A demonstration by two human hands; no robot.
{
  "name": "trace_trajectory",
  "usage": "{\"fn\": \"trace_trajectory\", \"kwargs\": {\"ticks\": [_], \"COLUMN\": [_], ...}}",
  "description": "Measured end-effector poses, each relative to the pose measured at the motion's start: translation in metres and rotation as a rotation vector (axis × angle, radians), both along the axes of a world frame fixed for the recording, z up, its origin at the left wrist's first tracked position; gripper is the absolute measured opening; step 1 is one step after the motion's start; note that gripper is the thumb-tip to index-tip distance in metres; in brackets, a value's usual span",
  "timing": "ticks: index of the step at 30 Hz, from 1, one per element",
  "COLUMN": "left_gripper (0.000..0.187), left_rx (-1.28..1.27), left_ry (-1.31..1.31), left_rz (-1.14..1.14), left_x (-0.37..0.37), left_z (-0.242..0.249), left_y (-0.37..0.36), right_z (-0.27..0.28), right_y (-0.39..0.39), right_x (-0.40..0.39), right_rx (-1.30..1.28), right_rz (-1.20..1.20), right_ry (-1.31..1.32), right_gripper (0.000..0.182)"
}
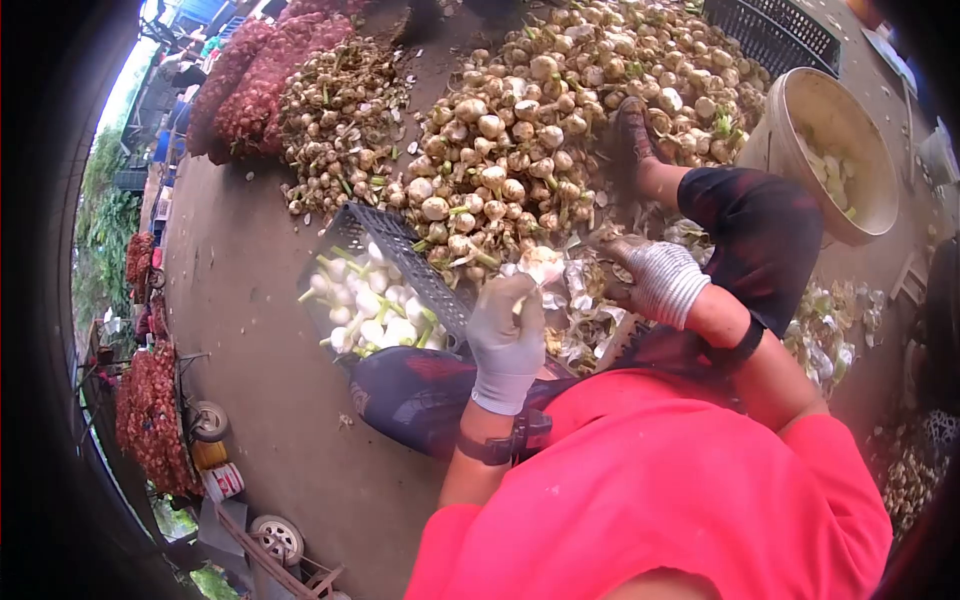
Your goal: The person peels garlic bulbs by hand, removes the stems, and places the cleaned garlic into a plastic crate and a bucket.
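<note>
My left hand [507, 335], in a pale glove, is closed around a garlic bulb [541, 265] by its stem side. The bulb shows above the fingers, whitish with a brownish tinge. My right hand [660, 280] wears a grey-white glove with dirty fingertips and is a short way to the right of the bulb. Its fingers are curled, and what they hold, if anything, I cannot make out. Loose garlic skins [580, 290] lie below and between the hands. Beside my left hand stands a black crate [440, 290] with clean white garlic bulbs [370, 305] in it.
A large heap of unpeeled garlic [510, 150] spreads ahead of me. Red mesh sacks [265, 85] lie at the far left. A white bucket [775, 140] with pale pieces inside leans at the right. Another black crate [780, 35] stands behind the heap. Wheeled carts [275, 540] line the left.
</note>
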State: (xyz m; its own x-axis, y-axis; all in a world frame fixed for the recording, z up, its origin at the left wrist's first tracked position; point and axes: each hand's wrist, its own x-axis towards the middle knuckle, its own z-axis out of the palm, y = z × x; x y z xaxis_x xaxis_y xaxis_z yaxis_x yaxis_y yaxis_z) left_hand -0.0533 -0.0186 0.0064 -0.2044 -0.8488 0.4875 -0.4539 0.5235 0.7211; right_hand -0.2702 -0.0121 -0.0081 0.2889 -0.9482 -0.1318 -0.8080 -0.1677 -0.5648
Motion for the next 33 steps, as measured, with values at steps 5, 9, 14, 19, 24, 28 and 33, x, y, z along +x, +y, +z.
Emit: {"fn": "trace_trajectory", "kwargs": {"ticks": [5, 9, 14, 19, 24, 28, 33], "left_gripper": [0.027, 0.028, 0.028, 0.026, 0.026, 0.008, 0.007], "left_rx": [-0.068, -0.056, -0.014, 0.079, 0.149, 0.149, 0.109], "left_ry": [-0.232, -0.338, -0.436, -0.339, -0.336, -0.507, -0.523], "left_rz": [-0.181, -0.204, -0.293, -0.302, -0.333, -0.464, -0.484], "left_x": [-0.006, -0.003, -0.006, 0.01, 0.011, 0.002, 0.009], "left_z": [-0.01, -0.012, -0.012, -0.007, -0.005, -0.006, -0.006], "left_y": [0.001, 0.004, 0.002, 0.001, -0.001, -0.009, -0.008], "right_z": [0.008, -0.009, -0.03, -0.052, -0.017, -0.018, -0.053], "right_y": [-0.006, 0.0, -0.007, -0.031, -0.013, 0.0, -0.009], "right_x": [0.034, 0.05, 0.056, 0.018, 0.013, 0.037, 0.022], "right_rx": [-0.153, -0.097, -0.09, -0.035, -0.254, -0.394, -0.038], "right_rz": [0.066, 0.059, 0.02, -0.325, -0.036, 0.214, -0.087], "right_ry": [-0.041, -0.013, 0.006, 0.074, -0.211, -0.193, -0.515], "right_gripper": [0.017, 0.013, 0.016, 0.014, 0.014, 0.012, 0.014]}}
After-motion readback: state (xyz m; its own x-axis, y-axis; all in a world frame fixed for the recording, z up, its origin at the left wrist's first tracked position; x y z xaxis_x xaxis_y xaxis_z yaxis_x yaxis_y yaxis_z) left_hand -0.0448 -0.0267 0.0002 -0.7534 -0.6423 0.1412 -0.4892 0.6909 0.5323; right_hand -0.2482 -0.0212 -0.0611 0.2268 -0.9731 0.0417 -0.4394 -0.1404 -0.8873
